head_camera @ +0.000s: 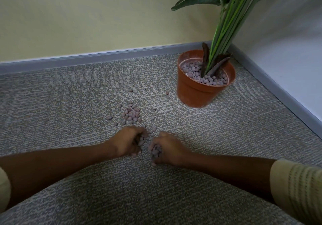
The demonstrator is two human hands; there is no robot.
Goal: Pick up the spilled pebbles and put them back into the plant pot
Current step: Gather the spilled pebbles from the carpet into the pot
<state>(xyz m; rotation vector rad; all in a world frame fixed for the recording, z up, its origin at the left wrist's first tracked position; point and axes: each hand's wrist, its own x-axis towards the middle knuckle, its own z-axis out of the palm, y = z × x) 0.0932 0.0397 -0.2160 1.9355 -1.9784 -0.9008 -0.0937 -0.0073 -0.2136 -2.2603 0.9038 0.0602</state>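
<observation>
A grey flecked carpet floor [69, 102] carries everything, and a round terracotta-coloured plastic plant pot [196, 94] stands upright in the corner, well apart from the hands and already partly filled with pebbles. The small rounded mauve clay pebbles [131, 114] are scattered between pot and hands, the densest patch lying just beyond the left hand [128, 142]. Each grip is curled around a clutch of pebbles: left hand and right hand [168, 149] are both seen low at the carpet with stones showing between the fingers. The fists are best kept closed and turned palm-up before being lifted, so nothing is dropped; release should be made low over the rim, clear of the stems.
</observation>
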